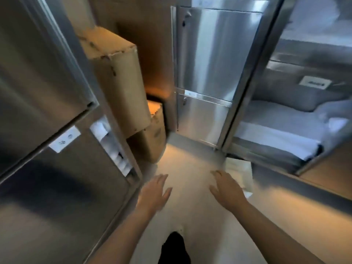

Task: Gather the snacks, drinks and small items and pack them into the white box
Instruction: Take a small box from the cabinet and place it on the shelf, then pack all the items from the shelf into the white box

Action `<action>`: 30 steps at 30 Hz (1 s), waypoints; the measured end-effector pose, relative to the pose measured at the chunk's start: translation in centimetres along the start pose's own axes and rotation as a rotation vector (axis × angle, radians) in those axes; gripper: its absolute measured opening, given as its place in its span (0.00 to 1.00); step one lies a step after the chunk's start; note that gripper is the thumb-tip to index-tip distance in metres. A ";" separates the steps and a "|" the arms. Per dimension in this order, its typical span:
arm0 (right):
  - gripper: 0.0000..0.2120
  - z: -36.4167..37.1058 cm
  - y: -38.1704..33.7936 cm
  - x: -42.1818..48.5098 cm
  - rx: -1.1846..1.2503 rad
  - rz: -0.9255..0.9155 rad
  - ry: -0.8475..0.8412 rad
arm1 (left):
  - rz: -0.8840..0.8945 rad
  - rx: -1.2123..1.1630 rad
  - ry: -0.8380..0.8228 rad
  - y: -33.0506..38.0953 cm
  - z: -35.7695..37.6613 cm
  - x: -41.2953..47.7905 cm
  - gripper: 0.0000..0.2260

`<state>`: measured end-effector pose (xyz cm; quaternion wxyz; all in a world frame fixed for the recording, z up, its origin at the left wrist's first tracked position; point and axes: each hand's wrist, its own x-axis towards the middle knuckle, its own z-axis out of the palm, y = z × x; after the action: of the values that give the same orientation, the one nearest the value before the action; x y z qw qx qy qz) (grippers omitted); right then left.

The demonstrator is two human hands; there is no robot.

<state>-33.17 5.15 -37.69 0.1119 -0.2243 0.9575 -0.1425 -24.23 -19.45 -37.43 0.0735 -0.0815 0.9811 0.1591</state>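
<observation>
Steel door point(213, 60): brushed silver with bright vertical streaks of glare.
Left cabinet point(43, 77): dull grey metal, darker in its lower half (blurred).
Cabinet label point(64, 139): white with small dark marks, too blurred to read.
Upper cardboard box point(118, 77): tan brown, dark scuffs along its torn edges.
Lower cardboard box point(152, 138): tan brown, its top lit warm orange.
Floor point(190, 168): pale cream grey with a yellowish cast.
Folded linens point(276, 134): white over grey.
Grey bag point(297, 92): mid grey, with a white tag bearing dark print.
White box point(240, 174): off-white, plain.
Trouser leg point(174, 248): black.
</observation>
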 end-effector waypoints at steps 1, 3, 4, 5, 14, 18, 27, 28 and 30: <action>0.26 -0.2 2.2 -0.2 0.005 0.052 0.005 | 0.064 0.014 -0.018 1.7 0.8 2.0 0.24; 0.26 -0.6 6.2 -0.2 0.015 0.136 0.012 | 0.173 0.019 -0.057 5.0 2.5 5.9 0.25; 0.27 -0.7 8.1 0.0 0.009 0.166 0.014 | 0.218 0.024 -0.070 6.5 3.5 7.8 0.25; 0.27 -0.7 9.9 0.4 -0.001 0.191 0.010 | 0.257 0.030 -0.083 7.9 4.4 9.7 0.25; 0.28 2.1 22.8 8.4 0.010 0.333 -0.074 | 0.434 -0.015 -0.211 15.8 14.0 24.2 0.25; 0.29 6.3 28.5 11.2 0.027 0.353 -0.071 | 0.466 0.012 -0.249 17.5 20.3 28.1 0.26; 0.36 26.6 41.7 14.9 0.074 0.389 -0.111 | 0.418 0.006 -0.271 16.5 43.4 34.0 0.29; 0.36 29.1 43.1 15.2 0.074 0.393 -0.115 | 0.426 0.000 -0.280 16.3 46.3 34.5 0.29; 0.36 34.0 45.9 15.9 0.075 0.392 -0.117 | 0.458 0.019 -0.291 15.7 51.8 35.7 0.30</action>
<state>-55.82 29.64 -86.70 0.2012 -0.0373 0.9687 -0.1402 -55.81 7.20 -87.37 0.1764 0.1671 0.9546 0.1723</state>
